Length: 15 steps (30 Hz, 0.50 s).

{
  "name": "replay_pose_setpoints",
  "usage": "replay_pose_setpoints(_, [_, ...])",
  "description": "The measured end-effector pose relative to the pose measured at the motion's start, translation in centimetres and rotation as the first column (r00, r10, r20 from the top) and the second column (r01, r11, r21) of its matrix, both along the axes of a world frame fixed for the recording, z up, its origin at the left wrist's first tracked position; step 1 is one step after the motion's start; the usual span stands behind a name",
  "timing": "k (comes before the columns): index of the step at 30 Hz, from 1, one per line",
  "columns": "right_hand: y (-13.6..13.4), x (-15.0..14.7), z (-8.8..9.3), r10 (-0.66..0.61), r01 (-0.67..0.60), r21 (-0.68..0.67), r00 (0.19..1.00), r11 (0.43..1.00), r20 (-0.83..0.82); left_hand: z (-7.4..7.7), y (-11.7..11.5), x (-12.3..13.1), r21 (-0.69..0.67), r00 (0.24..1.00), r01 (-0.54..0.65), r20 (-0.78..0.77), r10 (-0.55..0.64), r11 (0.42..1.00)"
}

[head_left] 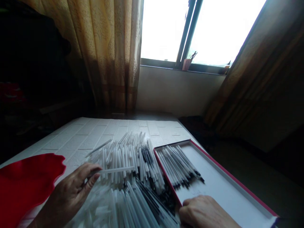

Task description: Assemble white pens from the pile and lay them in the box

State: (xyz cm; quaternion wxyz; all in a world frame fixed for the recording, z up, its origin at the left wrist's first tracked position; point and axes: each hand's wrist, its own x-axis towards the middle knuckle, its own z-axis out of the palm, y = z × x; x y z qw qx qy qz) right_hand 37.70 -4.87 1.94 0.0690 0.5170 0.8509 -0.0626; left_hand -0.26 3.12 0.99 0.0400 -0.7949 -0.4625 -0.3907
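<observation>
A large heap of thin white tubes and dark-tipped refills [133,171] covers the white brick-patterned table [95,133]. My left hand [71,193] rests at the heap's left edge and pinches one white tube [116,170] that lies crosswise over the pile. My right hand [204,212] sits at the bottom, knuckles up and fingers curled, on the near corner of a red-rimmed white tray [225,186]. What its fingers hold is hidden. A row of assembled refills [178,166] lies in the tray's left part.
A red sheet [26,183] lies on the table at the left. Curtains [106,53] hang behind the table beside a bright window [201,28]. A small cup [186,63] stands on the sill. The floor to the right is dark.
</observation>
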Motion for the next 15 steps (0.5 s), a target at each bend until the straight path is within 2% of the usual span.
replay_pose_setpoints(4, [-0.1,0.2,-0.3,-0.019,0.019,0.066,1.0,0.998,-0.012,-0.5,-0.9,1.0,-0.016,0.991,0.137,0.014,-0.137,0.99])
replay_pose_setpoints(7, [0.0,-0.4,0.6,-0.011,0.037,0.124,0.978,0.992,-0.21,-0.9,-1.7,1.9,0.004,0.975,0.22,0.029,-0.22,0.976])
replay_pose_setpoints(9, [0.3,-1.2,0.9,-0.004,0.076,0.156,0.909,0.985,-0.416,-1.1,-2.2,2.7,-0.038,0.961,0.275,0.016,-0.274,0.961])
replay_pose_setpoints(11, [0.7,-2.4,0.6,0.033,0.072,0.151,0.801,0.986,-0.598,-1.0,-2.7,3.5,-0.066,0.944,0.33,0.008,-0.33,0.942])
replay_pose_setpoints(13, [0.9,-3.5,-0.1,0.071,0.008,0.109,0.707,0.994,-0.704,-0.8,-3.3,4.5,-0.035,0.921,0.389,0.003,-0.389,0.921])
replay_pose_setpoints(15, [0.9,-4.3,-0.8,0.058,-0.061,0.023,0.673,0.998,-0.738,-0.6,-3.7,5.2,0.028,0.898,0.44,-0.016,-0.439,0.898])
